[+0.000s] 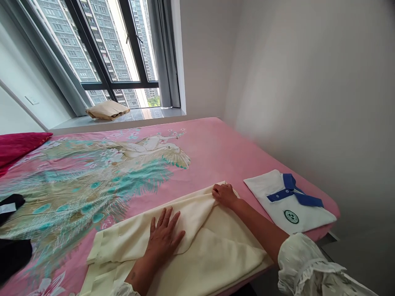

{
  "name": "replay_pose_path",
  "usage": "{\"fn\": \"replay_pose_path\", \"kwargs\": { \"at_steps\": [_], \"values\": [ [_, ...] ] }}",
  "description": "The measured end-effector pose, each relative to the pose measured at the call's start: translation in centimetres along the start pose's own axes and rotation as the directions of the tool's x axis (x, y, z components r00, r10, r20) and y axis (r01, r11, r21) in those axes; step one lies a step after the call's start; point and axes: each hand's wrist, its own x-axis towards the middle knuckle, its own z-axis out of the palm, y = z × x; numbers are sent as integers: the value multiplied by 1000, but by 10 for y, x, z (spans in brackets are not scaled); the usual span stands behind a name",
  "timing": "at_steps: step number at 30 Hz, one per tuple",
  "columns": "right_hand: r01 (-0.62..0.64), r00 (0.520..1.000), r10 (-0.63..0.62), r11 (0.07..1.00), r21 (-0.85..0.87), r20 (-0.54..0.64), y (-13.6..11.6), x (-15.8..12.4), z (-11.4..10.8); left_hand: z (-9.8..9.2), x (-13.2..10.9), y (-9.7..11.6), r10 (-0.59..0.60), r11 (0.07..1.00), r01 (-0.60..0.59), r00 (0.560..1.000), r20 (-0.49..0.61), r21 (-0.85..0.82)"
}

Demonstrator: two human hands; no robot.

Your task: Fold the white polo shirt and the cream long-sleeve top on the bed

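Observation:
A cream cloth (222,246), folded in layers, lies across the near edge of the bed; its kind I cannot make out. My left hand (163,236) rests flat on the upper layer with its fingers spread. At the cloth's far right corner, my right hand (225,195) has its fingers curled over the folded edge and grips it. A slanting fold line runs between the two hands. To the right of my right arm lies a folded white polo shirt (277,205) with a blue collar and a round green badge.
The bed has a pink sheet (212,144) with a peacock print. Black items (14,255) lie at the left edge, and a red pillow (21,148) is at the far left. A beige folded bundle (108,110) sits on the windowsill. A wall borders the bed's right side.

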Motion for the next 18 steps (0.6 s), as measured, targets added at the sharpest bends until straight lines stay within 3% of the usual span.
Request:
{"fn": "replay_pose_path", "kwargs": {
  "at_steps": [4, 7, 10, 12, 15, 18],
  "values": [
    [24, 999, -23, 999, 31, -43, 6, -1, 4, 8, -1, 3, 12, 1000, -12, 999, 41, 4],
    [-6, 992, 15, 997, 73, -122, 7, -4, -7, 3, -1, 2, -3, 1000, 6, 994, 110, -25],
    [2, 978, 18, 995, 97, -207, -7, -17, -19, -4, 0, 5, -55, 998, 58, 993, 107, -25],
    [84, 973, -62, 992, 95, -221, -25, -34, -19, -2, -1, 8, -69, 998, 68, 996, 62, 16],
    [259, 965, -252, 958, 127, -66, -53, -62, -7, 8, -1, 10, -41, 995, 37, 998, 44, 88],
    [233, 937, -283, 943, 238, 204, -65, -82, 1, 13, 0, 10, -33, 993, 27, 998, 47, 119]
  ]
}}
